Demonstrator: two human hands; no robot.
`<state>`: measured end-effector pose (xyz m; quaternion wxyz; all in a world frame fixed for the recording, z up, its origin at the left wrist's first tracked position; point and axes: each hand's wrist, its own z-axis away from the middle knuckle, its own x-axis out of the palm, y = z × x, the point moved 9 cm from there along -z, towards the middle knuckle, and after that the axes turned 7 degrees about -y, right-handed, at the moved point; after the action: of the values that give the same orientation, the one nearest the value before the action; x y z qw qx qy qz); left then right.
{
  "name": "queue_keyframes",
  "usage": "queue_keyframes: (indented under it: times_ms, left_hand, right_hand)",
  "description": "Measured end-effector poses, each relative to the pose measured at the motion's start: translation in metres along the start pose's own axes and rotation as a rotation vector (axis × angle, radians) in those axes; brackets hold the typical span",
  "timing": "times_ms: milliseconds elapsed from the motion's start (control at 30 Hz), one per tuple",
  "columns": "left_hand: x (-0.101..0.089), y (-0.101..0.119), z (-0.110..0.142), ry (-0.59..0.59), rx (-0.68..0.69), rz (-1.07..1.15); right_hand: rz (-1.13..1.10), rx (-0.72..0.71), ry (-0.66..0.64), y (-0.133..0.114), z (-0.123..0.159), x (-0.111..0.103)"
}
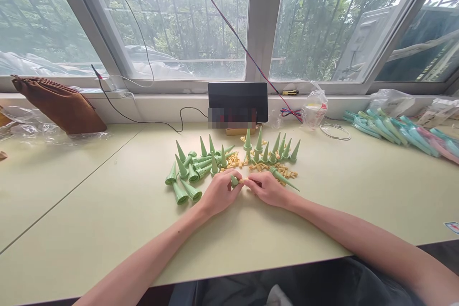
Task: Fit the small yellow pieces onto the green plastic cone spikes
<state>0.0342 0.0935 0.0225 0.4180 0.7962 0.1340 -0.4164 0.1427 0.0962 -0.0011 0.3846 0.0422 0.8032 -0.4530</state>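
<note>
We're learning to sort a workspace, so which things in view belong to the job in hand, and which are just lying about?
In the job:
- green cone in the left hand
- small yellow pieces, one at the right hand's fingertips
- other green cones

Probably just lying about:
- brown bag
- dark screen
- white cable

From our head, one view: facing forward and down over the table (118, 229), windows (172, 19) beyond, our hands at mid-distance.

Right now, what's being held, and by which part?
Left hand: a green cone, exact spot hidden; right hand: a small yellow piece, by one end.
</note>
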Motion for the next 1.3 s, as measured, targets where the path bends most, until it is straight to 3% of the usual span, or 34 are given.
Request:
queue_keyframes:
  times_ms: [300, 700, 1300]
  left_hand:
    - [0.0009, 0.0004, -0.0007, 0.001, 0.008, 0.003]
    - [0.0013, -0.0012, 0.0, 0.005, 0.022, 0.0]
    - [-0.0016, 0.0011, 0.0, 0.025, 0.026, -0.011]
  right_hand:
    - [-0.074, 0.075, 0.034, 0.0032, 0.0009, -0.0031]
    - [-0.033, -0.024, 0.007, -0.0057, 0.0013, -0.0023]
    - [-0.095, 0.019, 0.023, -0.0049, 0.002, -0.0043]
